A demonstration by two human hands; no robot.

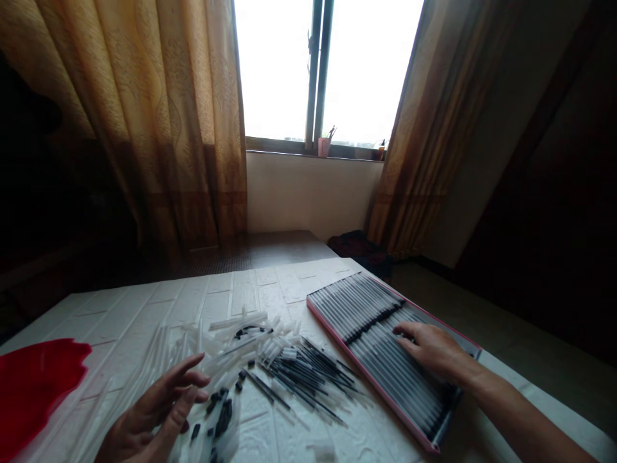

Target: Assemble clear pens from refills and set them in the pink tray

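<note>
My left hand [157,411] hovers over the near left part of the table with its fingers apart, and nothing shows in it. Beside it lie small black caps [222,411] and clear plastic tubes [161,347]. My right hand [431,350] lies palm down over a shallow pink-edged box [373,393], its fingertips on the rows of clear, black-ended pens [357,305] inside. Its thumb and forefinger look slightly apart; the other fingers are partly hidden. Between my hands spreads a loose heap of thin dark pen refills [303,373].
A red scalloped plastic piece [41,379] lies at the table's left edge. The white brick-patterned table [270,286] meets a dark wooden surface [284,243] behind. A pink cup [323,146] stands on the windowsill, between brown curtains [193,128].
</note>
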